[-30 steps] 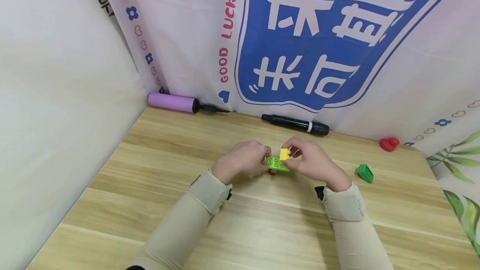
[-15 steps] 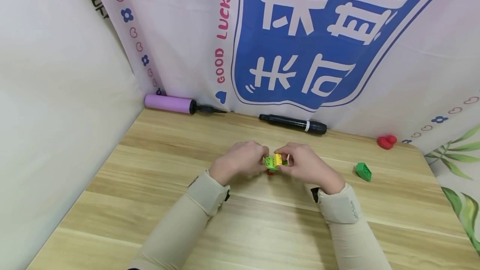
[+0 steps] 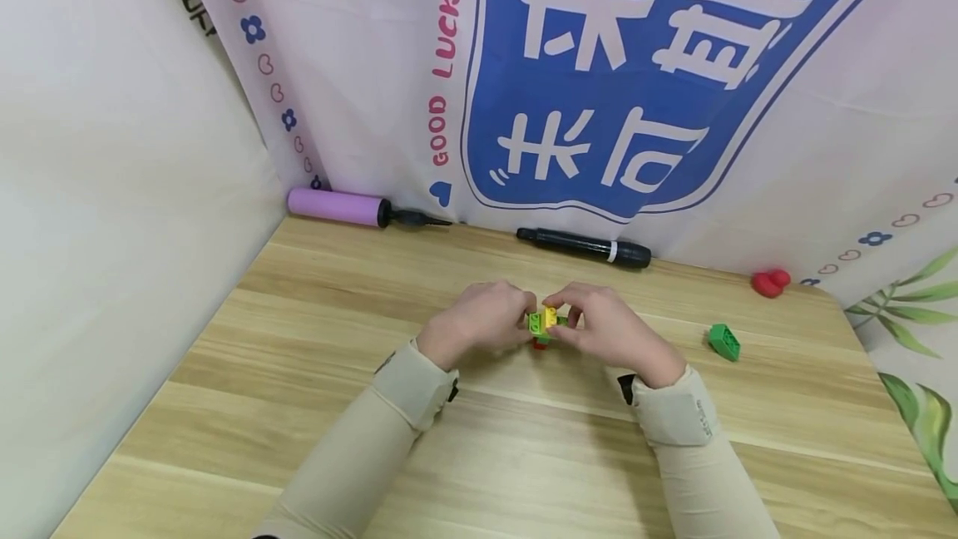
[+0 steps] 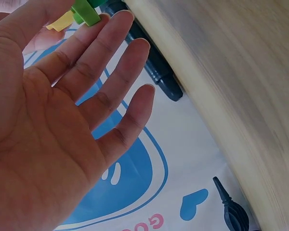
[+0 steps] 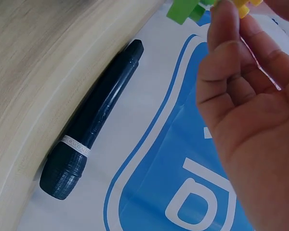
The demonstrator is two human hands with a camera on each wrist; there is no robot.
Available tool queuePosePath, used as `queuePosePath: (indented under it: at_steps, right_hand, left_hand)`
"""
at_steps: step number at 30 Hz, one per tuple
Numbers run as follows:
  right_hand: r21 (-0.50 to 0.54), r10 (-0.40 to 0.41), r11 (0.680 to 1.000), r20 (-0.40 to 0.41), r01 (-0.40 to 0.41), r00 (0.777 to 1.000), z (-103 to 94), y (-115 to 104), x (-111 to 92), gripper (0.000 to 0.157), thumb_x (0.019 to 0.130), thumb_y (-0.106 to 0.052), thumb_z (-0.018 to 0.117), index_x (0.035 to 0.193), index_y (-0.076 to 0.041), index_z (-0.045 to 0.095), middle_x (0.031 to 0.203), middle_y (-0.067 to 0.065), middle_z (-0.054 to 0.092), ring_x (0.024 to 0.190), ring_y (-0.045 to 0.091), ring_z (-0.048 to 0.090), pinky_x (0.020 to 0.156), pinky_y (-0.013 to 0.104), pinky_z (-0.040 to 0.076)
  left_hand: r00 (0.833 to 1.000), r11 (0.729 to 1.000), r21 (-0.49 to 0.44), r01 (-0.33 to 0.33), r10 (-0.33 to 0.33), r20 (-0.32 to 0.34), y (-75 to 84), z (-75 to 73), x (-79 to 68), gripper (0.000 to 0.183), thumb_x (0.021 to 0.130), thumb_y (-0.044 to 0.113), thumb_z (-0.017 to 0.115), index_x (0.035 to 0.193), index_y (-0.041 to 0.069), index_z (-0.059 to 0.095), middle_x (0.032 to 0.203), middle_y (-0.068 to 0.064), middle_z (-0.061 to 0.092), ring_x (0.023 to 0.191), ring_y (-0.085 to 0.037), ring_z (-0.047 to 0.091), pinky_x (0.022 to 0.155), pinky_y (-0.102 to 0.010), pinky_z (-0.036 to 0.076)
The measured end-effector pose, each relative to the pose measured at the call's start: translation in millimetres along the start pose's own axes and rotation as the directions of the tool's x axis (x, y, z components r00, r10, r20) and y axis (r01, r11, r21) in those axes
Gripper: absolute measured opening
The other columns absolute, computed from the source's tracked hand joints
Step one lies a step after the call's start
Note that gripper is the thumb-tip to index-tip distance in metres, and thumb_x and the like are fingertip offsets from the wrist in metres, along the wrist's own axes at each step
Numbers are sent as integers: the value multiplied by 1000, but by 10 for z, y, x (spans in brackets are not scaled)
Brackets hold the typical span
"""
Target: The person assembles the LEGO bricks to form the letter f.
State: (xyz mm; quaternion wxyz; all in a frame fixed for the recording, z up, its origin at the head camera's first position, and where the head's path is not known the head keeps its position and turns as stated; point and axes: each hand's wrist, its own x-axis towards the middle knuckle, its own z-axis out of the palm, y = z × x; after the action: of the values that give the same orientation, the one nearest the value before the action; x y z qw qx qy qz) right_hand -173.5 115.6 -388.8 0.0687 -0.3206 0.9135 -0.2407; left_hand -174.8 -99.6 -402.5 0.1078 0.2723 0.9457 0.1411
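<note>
My right hand (image 3: 609, 323) pinches a small yellow toy building brick (image 3: 550, 318) between thumb and fingertips, at the top of a lime green studded plate (image 3: 535, 323). Whether the two are pressed fully together cannot be told. My left hand (image 3: 479, 316) steadies the plate's left end between thumb and index finger; its other fingers extend loosely in the left wrist view. Under the plate, a bit of a red piece (image 3: 540, 344) shows. In the right wrist view the green plate (image 5: 183, 10) sticks out past my right fingers, which partly hide the brick.
A green brick (image 3: 724, 342) lies on its side on the wooden table (image 3: 464, 456), right of my hands. Farther back are a red piece (image 3: 771, 282), a black marker-like stick (image 3: 584, 246) and a purple hand pump (image 3: 337, 207), along the printed cloth (image 3: 374, 90).
My right hand has turned the yellow brick studs up and brought it left over the green plate. My left hand keeps its hold; the head view has shifted slightly.
</note>
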Motion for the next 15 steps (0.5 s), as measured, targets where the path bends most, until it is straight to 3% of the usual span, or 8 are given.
queuePosePath:
  at_steps: [8, 15]
  right_hand:
    - [-23, -4, 1000, -16, 3, 1000, 19, -6, -1, 31, 94, -17, 82, 123, -6, 76, 113, 5, 76, 79, 7, 63, 70, 27, 53]
    - [-48, -60, 997, -36, 58, 998, 50, 1, -10, 27, 93, -13, 82, 119, -5, 77, 113, 5, 75, 77, 5, 60, 69, 26, 53]
  left_hand:
    - [1000, 1000, -8, 6, -6, -1, 0, 7, 14, 16, 98, 32, 77, 106, 19, 73, 81, 7, 63, 73, -12, 56, 69, -31, 48]
    - [1000, 1000, 4, -2, 2, -2, 4, 7, 10, 16, 98, 33, 76, 106, 19, 73, 79, 7, 61, 73, -12, 55, 69, -32, 47]
